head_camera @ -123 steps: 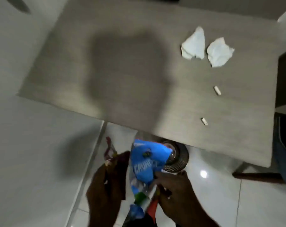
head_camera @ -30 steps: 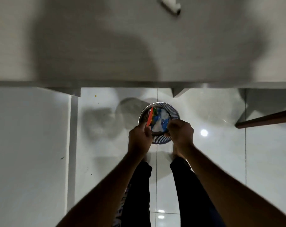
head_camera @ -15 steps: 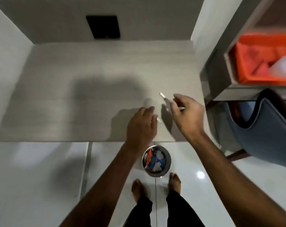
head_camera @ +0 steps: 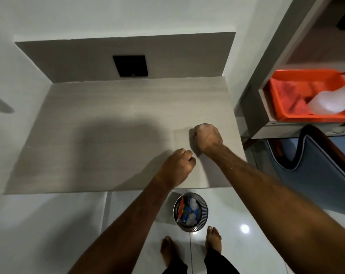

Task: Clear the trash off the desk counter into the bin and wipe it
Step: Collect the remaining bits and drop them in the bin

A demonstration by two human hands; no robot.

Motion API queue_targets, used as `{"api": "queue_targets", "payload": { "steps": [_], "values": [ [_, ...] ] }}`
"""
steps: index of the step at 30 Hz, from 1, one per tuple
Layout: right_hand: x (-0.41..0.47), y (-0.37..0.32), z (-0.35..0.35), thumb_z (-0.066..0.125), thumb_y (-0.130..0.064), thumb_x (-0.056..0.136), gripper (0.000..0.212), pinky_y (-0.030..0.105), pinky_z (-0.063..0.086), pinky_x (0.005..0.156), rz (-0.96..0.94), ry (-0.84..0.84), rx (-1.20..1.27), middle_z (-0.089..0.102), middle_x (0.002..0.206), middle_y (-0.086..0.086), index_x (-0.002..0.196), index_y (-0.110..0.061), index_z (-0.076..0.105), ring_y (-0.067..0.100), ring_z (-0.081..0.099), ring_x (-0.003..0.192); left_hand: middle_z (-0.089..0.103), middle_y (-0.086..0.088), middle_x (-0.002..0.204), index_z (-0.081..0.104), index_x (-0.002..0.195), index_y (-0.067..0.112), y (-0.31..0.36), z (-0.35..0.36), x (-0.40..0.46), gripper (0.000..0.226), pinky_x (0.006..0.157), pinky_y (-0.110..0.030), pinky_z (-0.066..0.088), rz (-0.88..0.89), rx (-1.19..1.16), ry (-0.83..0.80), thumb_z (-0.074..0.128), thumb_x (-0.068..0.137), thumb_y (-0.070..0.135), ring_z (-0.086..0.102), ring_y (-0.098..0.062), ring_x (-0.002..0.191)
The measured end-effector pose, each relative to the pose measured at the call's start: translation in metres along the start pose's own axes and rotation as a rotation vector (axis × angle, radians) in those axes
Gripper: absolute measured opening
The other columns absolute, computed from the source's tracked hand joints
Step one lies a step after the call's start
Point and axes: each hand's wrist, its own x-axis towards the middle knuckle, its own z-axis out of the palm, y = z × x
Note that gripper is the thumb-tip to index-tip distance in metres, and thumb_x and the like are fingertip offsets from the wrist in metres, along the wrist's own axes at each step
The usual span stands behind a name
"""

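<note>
The grey wood-grain desk counter point(head_camera: 108, 115) shows no loose trash on its surface. My left hand point(head_camera: 177, 165) is a closed fist near the front right part of the counter. My right hand point(head_camera: 207, 138) is also a closed fist, just beyond it and to the right, knuckles up. Whatever the fists enclose is hidden; the small white scraps seen earlier no longer lie on the counter. The round metal bin point(head_camera: 205, 214) stands on the floor below the counter's front edge, holding a blue wrapper and white crumpled paper point(head_camera: 187, 211).
An orange tray point(head_camera: 276, 99) with a white spray bottle point(head_camera: 326, 103) sits on a shelf to the right. A blue chair point(head_camera: 316, 165) stands below that shelf. A black panel point(head_camera: 130, 65) is set in the back wall. My bare feet point(head_camera: 213, 238) flank the bin.
After pushing wrappers into the bin, both hands rose to the counter's right front. Their fingers, apart around two small white scraps half a second ago, have closed into fists, and the scraps are out of sight.
</note>
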Motion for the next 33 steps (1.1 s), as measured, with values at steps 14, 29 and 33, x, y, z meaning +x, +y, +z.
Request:
{"api": "queue_targets", "payload": {
  "steps": [14, 29, 33],
  "values": [
    [-0.208, 0.011, 0.116, 0.068, -0.018, 0.085, 0.013, 0.034, 0.061, 0.071, 0.044, 0.000, 0.398, 0.074, 0.096, 0.001, 0.094, -0.020, 0.076, 0.024, 0.072, 0.083, 0.061, -0.009, 0.073, 0.065, 0.076, 0.008, 0.047, 0.037, -0.103, 0.030, 0.050, -0.028, 0.046, -0.431, -0.075, 0.220, 0.040, 0.093, 0.009, 0.056, -0.022, 0.065],
    [-0.143, 0.074, 0.441, 0.063, -0.024, 0.082, 0.020, 0.022, 0.049, 0.067, 0.686, -0.294, 0.632, 0.078, 0.088, 0.007, 0.089, -0.013, 0.077, 0.027, 0.072, 0.082, 0.079, -0.010, 0.101, 0.076, 0.108, 0.011, 0.155, 0.322, -0.120, 0.038, 0.069, -0.027, 0.052, -1.314, -0.797, -0.570, 0.063, 0.084, 0.038, 0.075, -0.029, 0.094],
    [-0.131, 0.085, 0.488, 0.063, -0.024, 0.084, 0.019, 0.020, 0.041, 0.063, 0.682, -0.285, 0.639, 0.076, 0.087, 0.005, 0.092, -0.014, 0.077, 0.024, 0.068, 0.080, 0.078, -0.010, 0.106, 0.074, 0.113, 0.011, 0.157, 0.373, -0.118, 0.039, 0.072, -0.028, 0.054, -1.259, -0.724, -0.589, 0.065, 0.087, 0.039, 0.074, -0.028, 0.098]
  ]
}}
